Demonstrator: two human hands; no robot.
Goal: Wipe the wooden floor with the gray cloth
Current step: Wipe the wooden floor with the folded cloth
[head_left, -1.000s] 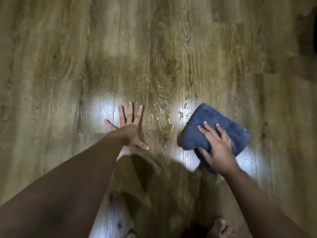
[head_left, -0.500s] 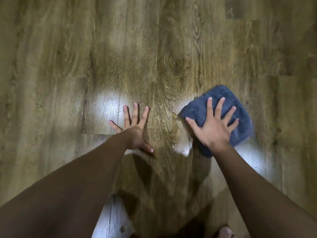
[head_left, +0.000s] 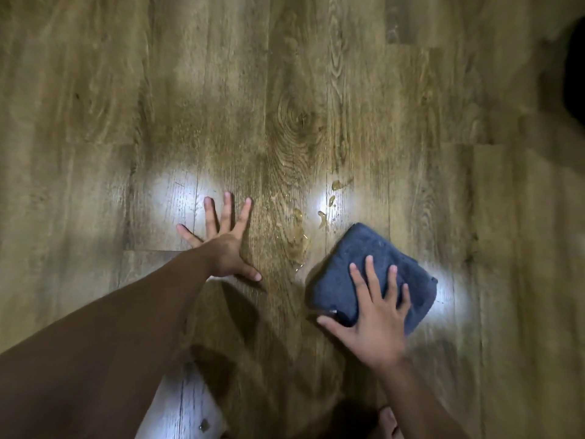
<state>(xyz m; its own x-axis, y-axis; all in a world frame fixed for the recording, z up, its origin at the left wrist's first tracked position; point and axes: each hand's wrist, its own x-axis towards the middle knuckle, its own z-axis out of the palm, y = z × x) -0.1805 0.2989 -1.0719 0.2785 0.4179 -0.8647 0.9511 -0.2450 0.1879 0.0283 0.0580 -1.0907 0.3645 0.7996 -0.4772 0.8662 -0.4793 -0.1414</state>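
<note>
Since half a second ago the cloth (head_left: pixel 373 274) has been drawn back toward the person and a little to their right, so the wet streak that it covered or sat beside shows again farther out; the left hand has not shifted.

The wooden floor (head_left: pixel 126 90) fills the view, its planks running away from the person, with two bright patches of reflected light. On it, the folded gray cloth lies flat, to the right of the middle, one corner pointing toward the spill. The right hand (head_left: pixel 376 315) presses flat on the near half of the cloth, fingers spread wide, thumb out to the side and just off the cloth's edge; it pins the cloth by pressure, not by a closed grip. The left hand (head_left: pixel 226 245) is planted on bare floor well apart from the cloth, fingers splayed, holding nothing and seemingly propping the body. Between the hands, nearer the cloth, a thin trail of liquid (head_left: pixel 297 236) glistens, and a few small drops (head_left: pixel 332 201) sit just beyond the cloth's far corner.

The step in hand looks like the back-and-forth wiping itself, at the near end of a stroke. The job is not finished, since liquid is left. The next move calls for pushing the cloth forward and left over the trail and drops, with the palm kept pressed down so the cloth does not bunch.
</note>
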